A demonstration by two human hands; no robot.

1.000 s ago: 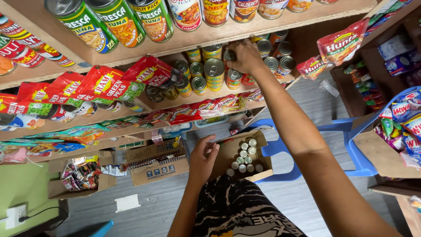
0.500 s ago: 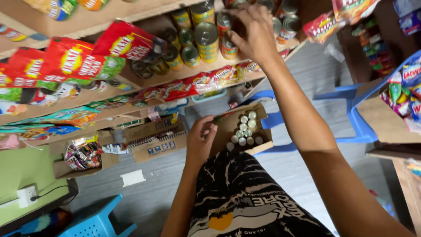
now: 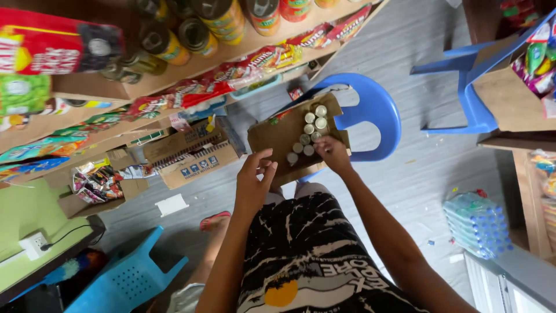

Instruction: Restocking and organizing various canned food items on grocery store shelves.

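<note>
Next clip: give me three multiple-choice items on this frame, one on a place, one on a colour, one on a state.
1. Where does the cardboard box of cans rest?
A. on the shelf
B. on the blue chair
C. on the floor

2. What colour is the chair seat?
A. blue
B. red
C. white

3. What is the right hand doing?
A. hanging free
B. gripping a bag
C. reaching into the box at the cans

Key: 1 B, the box sits on the seat; 2 A, the rim shows blue; 3 C, its fingers lie among the cans while the left hand steadies the box edge.
</note>
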